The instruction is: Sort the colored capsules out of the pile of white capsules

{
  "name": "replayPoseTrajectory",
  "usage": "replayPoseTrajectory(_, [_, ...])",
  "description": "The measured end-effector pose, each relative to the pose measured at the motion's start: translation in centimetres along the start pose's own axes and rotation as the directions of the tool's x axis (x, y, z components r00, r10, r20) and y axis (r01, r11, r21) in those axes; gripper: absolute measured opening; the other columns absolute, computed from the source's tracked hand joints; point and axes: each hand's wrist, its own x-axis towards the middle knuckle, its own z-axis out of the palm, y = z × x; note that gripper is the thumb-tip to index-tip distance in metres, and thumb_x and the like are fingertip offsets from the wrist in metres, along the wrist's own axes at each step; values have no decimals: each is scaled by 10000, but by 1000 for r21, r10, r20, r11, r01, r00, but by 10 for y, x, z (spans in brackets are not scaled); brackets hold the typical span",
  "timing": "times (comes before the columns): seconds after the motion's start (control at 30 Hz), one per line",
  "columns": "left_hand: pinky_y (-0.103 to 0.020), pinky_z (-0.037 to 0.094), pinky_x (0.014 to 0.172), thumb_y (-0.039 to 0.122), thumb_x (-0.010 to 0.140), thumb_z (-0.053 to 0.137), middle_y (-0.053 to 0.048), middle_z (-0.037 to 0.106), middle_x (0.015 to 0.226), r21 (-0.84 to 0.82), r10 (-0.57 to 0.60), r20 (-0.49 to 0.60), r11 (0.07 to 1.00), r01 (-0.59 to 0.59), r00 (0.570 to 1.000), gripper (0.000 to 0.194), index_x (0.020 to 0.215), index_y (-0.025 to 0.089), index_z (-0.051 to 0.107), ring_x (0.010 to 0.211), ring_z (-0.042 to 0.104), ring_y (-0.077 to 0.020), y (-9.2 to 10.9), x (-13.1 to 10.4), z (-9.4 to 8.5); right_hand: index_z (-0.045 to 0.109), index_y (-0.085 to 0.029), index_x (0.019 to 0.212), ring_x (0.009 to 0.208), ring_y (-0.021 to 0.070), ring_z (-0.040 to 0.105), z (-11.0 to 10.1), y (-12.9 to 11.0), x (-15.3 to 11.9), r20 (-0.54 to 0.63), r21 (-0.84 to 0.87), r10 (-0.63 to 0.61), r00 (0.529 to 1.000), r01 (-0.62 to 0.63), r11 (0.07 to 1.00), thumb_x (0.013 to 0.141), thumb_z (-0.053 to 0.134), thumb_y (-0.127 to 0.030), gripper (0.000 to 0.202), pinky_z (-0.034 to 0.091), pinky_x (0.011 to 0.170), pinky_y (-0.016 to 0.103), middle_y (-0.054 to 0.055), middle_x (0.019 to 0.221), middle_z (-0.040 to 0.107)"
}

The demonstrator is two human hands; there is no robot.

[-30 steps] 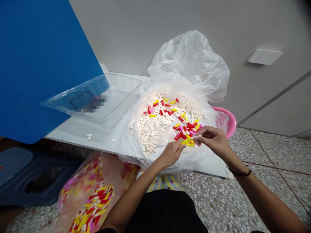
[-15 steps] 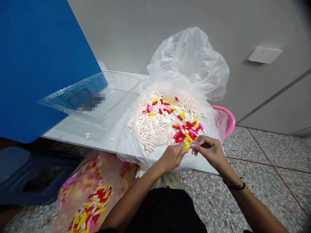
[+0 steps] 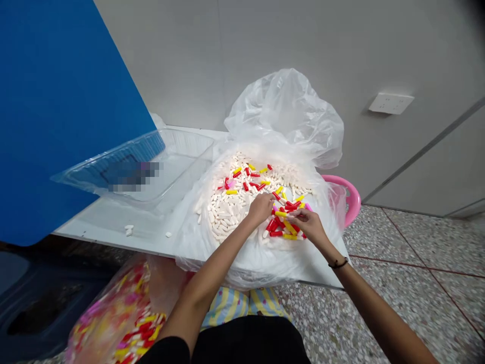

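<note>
An open plastic bag [image 3: 286, 119] lies spread on the white table, bearing many white pieces [image 3: 223, 212] and a smaller pile of red, yellow and pink capsules [image 3: 290, 227]. My left hand [image 3: 261, 208] is at the upper left edge of the coloured pile, fingers pinched by a red capsule [image 3: 276, 196]. My right hand [image 3: 306, 222] is over the right side of the pile, its fingertips closed at the end of a yellow capsule [image 3: 281, 214].
A clear plastic tray [image 3: 182, 174] stands on the left of the table [image 3: 98, 225], beside a blue panel [image 3: 68, 101]. Behind the right edge is a pink basin [image 3: 353, 202]. A bag of coloured capsules [image 3: 109, 318] sits below the table at the left.
Both hands were together at the pile's near edge around a yellow capsule. They have parted and moved forward over the pile, my left hand toward the red capsule. The view has shifted slightly.
</note>
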Motion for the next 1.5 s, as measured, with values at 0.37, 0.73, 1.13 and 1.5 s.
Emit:
replayPoseTrajectory(0.37, [-307,453,801,134,807,473,-93,592,1043,0,-183,-70,983,184,981,140,916,171,553,956,592,-203,-4,30,25,645,-117,988,940,213,620,-60,31,76,6,-744,-149,989,103,660,747,404,-60,345,459,863,333,131,1042,671])
replayPoseTrajectory(0.73, [-153,113,366,528,767,530,98,323,506,-978,-354,161,67,196,921,397,707,195,323,357,252,-15,28,-83,14,578,-117,658,817,212,593,-51,48,127,-28,-712,-59,998,21,701,645,486,-11,141,439,758,295,147,822,645])
replayPoseTrajectory(1.13, [-173,101,383,569,784,525,101,246,513,-996,-305,87,8,93,948,423,718,191,347,381,191,-17,57,-112,0,648,-164,739,633,163,647,-5,-84,-24,301,87,-75,951,51,995,674,738,-352,218,570,602,295,49,723,681])
replayPoseTrajectory(1.5, [-164,262,441,475,877,432,54,316,581,-903,-390,-209,429,-24,897,382,654,175,351,498,314,-54,58,-133,3,617,-160,645,574,141,618,10,-88,-73,324,152,-124,938,78,985,691,744,-278,180,542,529,265,30,676,631])
